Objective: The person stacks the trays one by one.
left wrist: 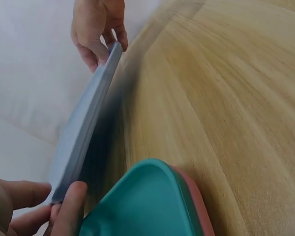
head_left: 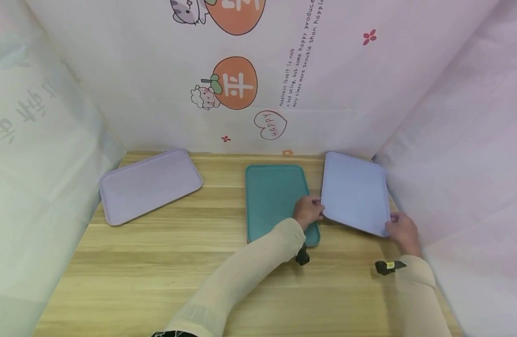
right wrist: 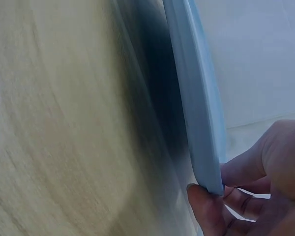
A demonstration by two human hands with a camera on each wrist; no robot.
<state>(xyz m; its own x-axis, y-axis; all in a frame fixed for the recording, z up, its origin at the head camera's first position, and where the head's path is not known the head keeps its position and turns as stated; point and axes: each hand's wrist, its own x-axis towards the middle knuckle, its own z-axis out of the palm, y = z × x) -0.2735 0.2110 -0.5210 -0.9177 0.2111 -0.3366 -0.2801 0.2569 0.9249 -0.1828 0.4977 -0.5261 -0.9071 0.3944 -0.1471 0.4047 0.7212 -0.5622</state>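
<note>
A light blue rectangular tray (head_left: 357, 193) is at the right of the table, its near edge raised off the wood. My left hand (head_left: 307, 211) pinches its near left corner, thumb above and fingers below. At the near right corner, my right hand (head_left: 403, 231) pinches the rim in the same way. The right wrist view shows the tray's side wall (right wrist: 199, 108) with shadow beneath it. Just left of the blue tray lies a teal tray (head_left: 275, 201), partly covered by my left hand and sleeve. A pink tray edge (left wrist: 194, 199) shows under the teal one.
A pale purple tray (head_left: 151, 187) lies slanted at the far left of the wooden table (head_left: 157, 262). Printed white cloth (head_left: 326, 126) hangs behind the table, with pale cloth walls on both sides. The right cloth (head_left: 465, 187) is close to my right hand.
</note>
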